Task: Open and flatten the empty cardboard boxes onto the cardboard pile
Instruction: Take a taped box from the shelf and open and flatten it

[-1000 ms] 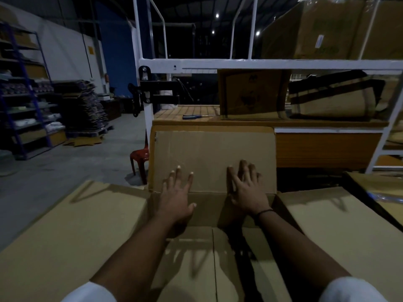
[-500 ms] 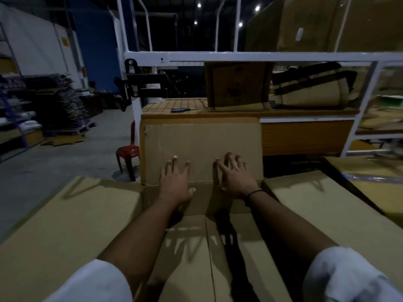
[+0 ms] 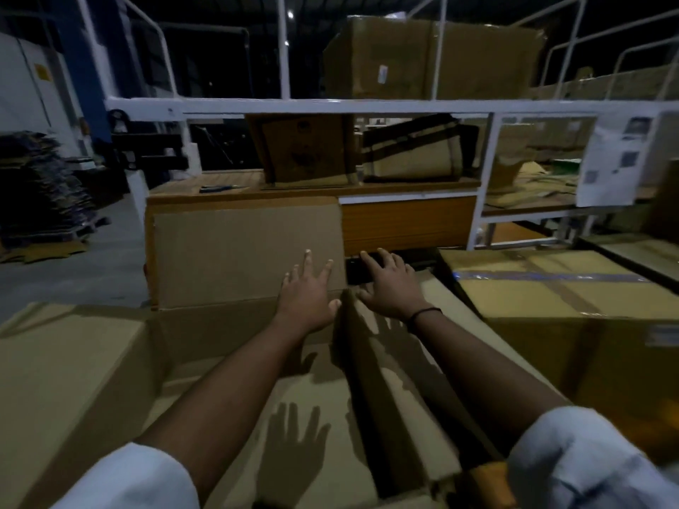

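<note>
Head view: the open cardboard box [image 3: 330, 405] lies right before the person, its upright far flap [image 3: 246, 251] running left to right. The left hand [image 3: 306, 299] presses that flap near the right corner; the right hand [image 3: 391, 288] is just beyond it. Both grips wide, empty.

Open box [image 3: 73, 380] cut off at bottom edge, notice sheet [image 3: 617, 159] print blurred, dark stack [image 3: 40, 189] cropped at left.
</note>
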Tool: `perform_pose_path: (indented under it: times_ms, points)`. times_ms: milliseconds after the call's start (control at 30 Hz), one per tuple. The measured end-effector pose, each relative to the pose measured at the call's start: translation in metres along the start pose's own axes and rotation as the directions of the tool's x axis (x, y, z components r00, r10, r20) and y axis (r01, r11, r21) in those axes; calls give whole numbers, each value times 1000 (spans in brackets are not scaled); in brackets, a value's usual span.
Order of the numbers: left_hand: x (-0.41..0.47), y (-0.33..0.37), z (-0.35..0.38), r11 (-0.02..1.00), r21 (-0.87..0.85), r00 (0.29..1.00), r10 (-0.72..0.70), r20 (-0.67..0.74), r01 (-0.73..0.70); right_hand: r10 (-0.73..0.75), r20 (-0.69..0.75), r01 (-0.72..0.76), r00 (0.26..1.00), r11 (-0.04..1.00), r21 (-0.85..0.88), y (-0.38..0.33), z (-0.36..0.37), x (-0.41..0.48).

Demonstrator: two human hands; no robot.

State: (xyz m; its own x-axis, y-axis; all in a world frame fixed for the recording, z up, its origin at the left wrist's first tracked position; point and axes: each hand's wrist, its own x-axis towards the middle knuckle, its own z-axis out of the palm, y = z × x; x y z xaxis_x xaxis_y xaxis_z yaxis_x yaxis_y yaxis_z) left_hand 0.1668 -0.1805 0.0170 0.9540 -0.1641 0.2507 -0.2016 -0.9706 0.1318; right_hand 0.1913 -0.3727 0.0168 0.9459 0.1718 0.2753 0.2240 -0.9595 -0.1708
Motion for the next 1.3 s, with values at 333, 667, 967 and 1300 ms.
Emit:
perform_pose_path:
  times_ms: [333, 667, 967, 1300]
  points:
    - [4, 238, 32, 986, -96, 990, 136, 23, -133, 224, 26, -224, 974, 975, -10, 266, -60, -90]
    - [20, 339, 102, 996, 83, 983, -34, 182, 19, 55, -46, -58, 997, 996, -61, 334, -31, -119]
    - [26, 361, 112, 991, 49, 982, -134, 135, 129, -46, -205, 41, 978, 999, -29, 364, -19, -114]
    - [20, 404, 129, 919, -126, 926, -364, 101, 375, -209, -315, 196, 926, 978, -71, 397, -10, -123]
